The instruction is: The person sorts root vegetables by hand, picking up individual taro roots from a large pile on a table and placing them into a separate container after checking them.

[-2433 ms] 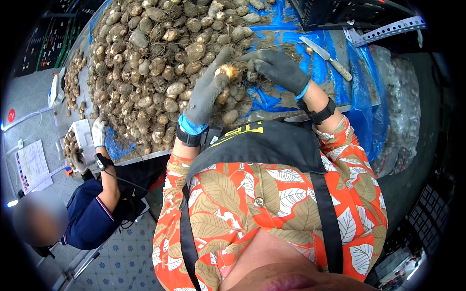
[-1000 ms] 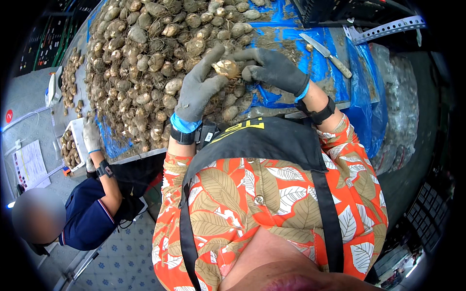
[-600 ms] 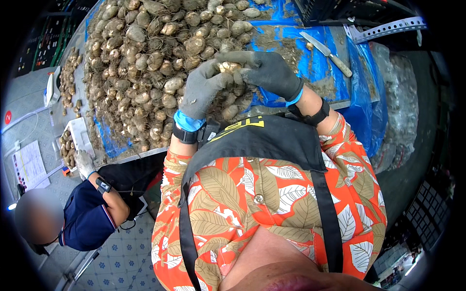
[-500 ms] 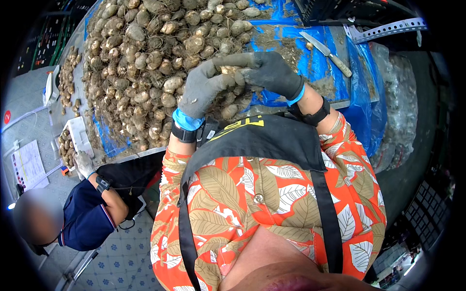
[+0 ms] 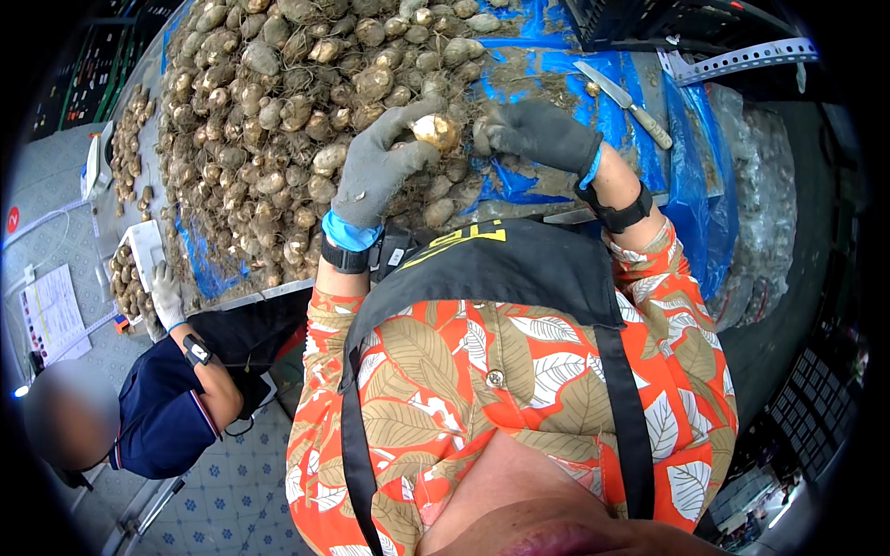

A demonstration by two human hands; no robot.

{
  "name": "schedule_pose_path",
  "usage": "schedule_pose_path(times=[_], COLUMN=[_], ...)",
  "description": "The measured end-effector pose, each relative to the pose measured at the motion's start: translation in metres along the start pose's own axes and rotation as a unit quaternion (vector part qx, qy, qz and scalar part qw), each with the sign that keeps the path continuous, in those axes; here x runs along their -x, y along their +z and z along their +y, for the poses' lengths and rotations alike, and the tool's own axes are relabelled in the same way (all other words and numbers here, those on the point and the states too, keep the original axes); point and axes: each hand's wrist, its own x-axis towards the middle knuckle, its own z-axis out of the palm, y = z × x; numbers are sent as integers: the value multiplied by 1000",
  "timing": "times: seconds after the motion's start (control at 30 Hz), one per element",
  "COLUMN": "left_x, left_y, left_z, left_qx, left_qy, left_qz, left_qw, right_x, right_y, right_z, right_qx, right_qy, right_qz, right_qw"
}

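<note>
My left hand [image 5: 378, 167], in a grey work glove over a blue one, is closed round a small taro corm [image 5: 436, 132] with a pale cut-looking face turned up. To its right, my right hand [image 5: 540, 134] wears a darker grey glove and is apart from the corm. Its fingers are bent together; whatever may be between the fingertips is too small and blurred to name. A large heap of brown, rooty taro corms [image 5: 269, 116] spreads beyond and left of my hands. On the blue sheet [image 5: 524, 185] to the right lies a knife [image 5: 623, 100] with a wooden handle.
Dirt and root scraps cover part of the sheet. A black crate [image 5: 640, 23] and a perforated metal strip [image 5: 742, 63] stand at the far right. At the left, a co-worker's gloved hand [image 5: 167, 295] rests by a white tray [image 5: 148, 252] and a smaller corm pile [image 5: 130, 287].
My hands were together around the corm; now my right hand has drawn away to the right. The corm stays in my left hand, its pale face showing. The co-worker's hand shifted slightly.
</note>
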Motion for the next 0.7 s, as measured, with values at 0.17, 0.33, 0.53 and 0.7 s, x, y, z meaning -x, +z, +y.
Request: schedule_pose_path(times=[0.17,0.33,0.53,0.7], left_x=[0,1,1,-1], left_y=[6,1,3,13], left_z=[5,8,8,12], left_qx=[41,41,4,-70], left_qy=[-3,-22,-6,89], left_qz=[-28,-51,-3,35], left_qw=[999,998,1000,993], right_x=[-8,-6,0,-6], right_y=[9,14,15,5], right_z=[-22,-31,-18,-41], right_qx=[44,120,-158,-168], right_qy=[-18,-141,-78,-30], right_qz=[100,93,124,195], right_qw=[994,978,977,966])
